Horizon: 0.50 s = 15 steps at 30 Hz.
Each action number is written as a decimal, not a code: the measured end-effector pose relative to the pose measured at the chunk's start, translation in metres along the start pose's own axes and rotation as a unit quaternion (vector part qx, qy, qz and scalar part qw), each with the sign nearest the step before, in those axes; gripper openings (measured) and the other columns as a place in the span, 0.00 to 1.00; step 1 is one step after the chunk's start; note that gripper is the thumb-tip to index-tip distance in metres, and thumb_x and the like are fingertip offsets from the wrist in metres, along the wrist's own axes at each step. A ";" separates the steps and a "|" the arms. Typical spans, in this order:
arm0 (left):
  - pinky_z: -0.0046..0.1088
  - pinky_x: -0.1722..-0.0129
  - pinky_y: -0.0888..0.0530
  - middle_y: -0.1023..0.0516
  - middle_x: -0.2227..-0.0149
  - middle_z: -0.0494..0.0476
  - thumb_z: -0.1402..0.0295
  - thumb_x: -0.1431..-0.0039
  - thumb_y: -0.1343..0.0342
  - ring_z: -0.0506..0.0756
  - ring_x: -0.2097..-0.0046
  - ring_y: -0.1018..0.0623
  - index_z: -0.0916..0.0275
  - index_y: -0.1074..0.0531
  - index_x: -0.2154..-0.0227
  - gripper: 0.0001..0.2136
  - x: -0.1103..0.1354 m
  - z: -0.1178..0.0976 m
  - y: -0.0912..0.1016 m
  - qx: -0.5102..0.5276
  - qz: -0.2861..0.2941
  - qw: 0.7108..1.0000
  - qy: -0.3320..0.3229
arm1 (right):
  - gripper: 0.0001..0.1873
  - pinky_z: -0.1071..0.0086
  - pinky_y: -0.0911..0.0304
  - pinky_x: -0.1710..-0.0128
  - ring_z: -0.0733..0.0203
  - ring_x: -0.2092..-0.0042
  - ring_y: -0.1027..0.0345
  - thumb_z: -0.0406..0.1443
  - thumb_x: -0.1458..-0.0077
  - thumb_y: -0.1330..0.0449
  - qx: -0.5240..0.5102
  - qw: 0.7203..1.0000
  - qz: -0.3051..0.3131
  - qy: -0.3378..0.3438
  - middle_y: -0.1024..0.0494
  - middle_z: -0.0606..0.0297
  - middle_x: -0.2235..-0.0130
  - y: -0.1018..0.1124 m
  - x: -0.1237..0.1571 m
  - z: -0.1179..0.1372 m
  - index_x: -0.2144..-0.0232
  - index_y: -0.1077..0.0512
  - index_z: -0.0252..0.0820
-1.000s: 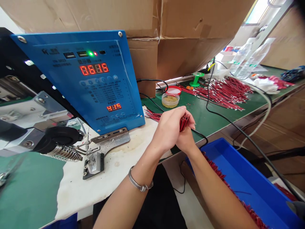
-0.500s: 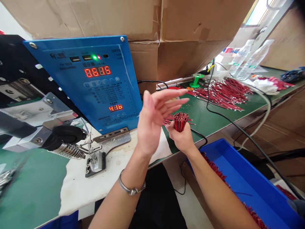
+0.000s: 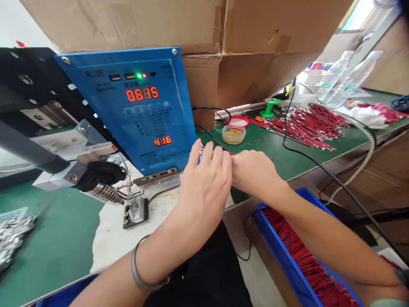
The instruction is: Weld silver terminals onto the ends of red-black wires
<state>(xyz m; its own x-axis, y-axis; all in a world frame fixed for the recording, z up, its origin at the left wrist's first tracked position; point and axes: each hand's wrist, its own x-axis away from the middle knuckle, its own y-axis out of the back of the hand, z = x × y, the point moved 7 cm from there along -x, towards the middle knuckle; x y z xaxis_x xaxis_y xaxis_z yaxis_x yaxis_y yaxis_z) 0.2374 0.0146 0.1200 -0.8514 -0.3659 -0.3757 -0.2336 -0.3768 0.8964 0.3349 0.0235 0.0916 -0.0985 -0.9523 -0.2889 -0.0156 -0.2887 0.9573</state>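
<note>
My right hand (image 3: pixel 255 172) is closed in a fist above the bench edge, around a bundle of red and black wires mostly hidden by my hands. My left hand (image 3: pixel 206 183) meets it from the left, fingers together and curled over the end of the bundle. A few wire tips (image 3: pixel 202 149) show past the left fingers. Left of my hands stands a soldering machine with a blue control panel (image 3: pixel 153 115) and a small metal fixture (image 3: pixel 136 209) on a white cloth (image 3: pixel 111 243).
Behind my hands sits a round tub of yellowish paste (image 3: pixel 233 135). A pile of red wires (image 3: pixel 315 123) and a green spool (image 3: pixel 270 107) lie farther right. A blue bin (image 3: pixel 287 268) of red wires stands below the bench. A black cable (image 3: pixel 322 168) hangs across the right side.
My left hand has gone from raised with fingers spread to curled against the bundle. My right hand has turned, so the wire ends no longer face up. The paste tub has come into view.
</note>
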 end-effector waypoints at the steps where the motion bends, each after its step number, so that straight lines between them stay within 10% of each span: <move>1: 0.53 0.37 0.33 0.20 0.51 0.75 0.81 0.41 0.53 0.71 0.43 0.23 0.74 0.25 0.52 0.18 -0.005 0.003 -0.009 0.009 0.033 0.999 0.017 | 0.12 0.60 0.40 0.71 0.39 0.69 0.22 0.30 0.44 0.45 0.012 1.000 0.006 0.010 0.19 0.45 0.71 0.002 0.000 0.004 0.70 0.20 0.36; 5: 0.38 0.68 0.26 0.19 0.69 0.66 0.81 0.41 0.54 0.66 0.66 0.18 0.66 0.24 0.62 0.14 -0.009 0.018 -0.036 0.064 0.096 0.989 0.097 | 0.09 0.62 0.42 0.74 0.40 0.71 0.23 0.30 0.48 0.42 0.041 0.999 0.007 0.029 0.20 0.46 0.74 0.004 0.000 0.014 0.75 0.22 0.38; 11: 0.34 0.72 0.31 0.17 0.68 0.66 0.80 0.39 0.55 0.67 0.67 0.17 0.65 0.23 0.60 0.15 0.003 0.032 -0.046 0.092 0.087 0.980 0.155 | 0.13 0.49 0.32 0.55 0.43 0.63 0.22 0.26 0.49 0.41 0.046 0.996 -0.019 0.072 0.18 0.51 0.67 0.018 0.011 0.031 0.62 0.20 0.36; 13: 0.34 0.70 0.31 0.16 0.65 0.66 0.77 0.37 0.54 0.66 0.66 0.17 0.64 0.23 0.58 0.14 0.006 0.041 -0.046 0.106 0.075 0.976 0.175 | 0.20 0.37 0.43 0.39 0.35 0.44 0.29 0.33 0.46 0.37 0.032 0.980 -0.146 0.128 0.20 0.50 0.50 0.044 0.034 0.046 0.50 0.23 0.43; 15: 0.34 0.69 0.31 0.15 0.64 0.64 0.75 0.37 0.53 0.65 0.64 0.17 0.62 0.23 0.57 0.14 0.010 0.051 -0.045 0.122 0.061 0.971 0.198 | 0.07 0.45 0.37 0.43 0.42 0.48 0.28 0.41 0.42 0.34 -0.067 0.942 -0.275 0.178 0.19 0.55 0.55 0.065 0.064 0.053 0.60 0.23 0.50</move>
<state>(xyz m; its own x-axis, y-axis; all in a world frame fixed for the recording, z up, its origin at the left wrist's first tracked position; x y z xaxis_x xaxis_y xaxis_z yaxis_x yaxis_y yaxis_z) 0.2152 0.0715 0.0877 -0.6433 -0.7122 -0.2810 -0.2880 -0.1150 0.9507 0.2744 -0.0514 0.1362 0.2289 -0.6209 -0.7497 0.1616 -0.7352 0.6583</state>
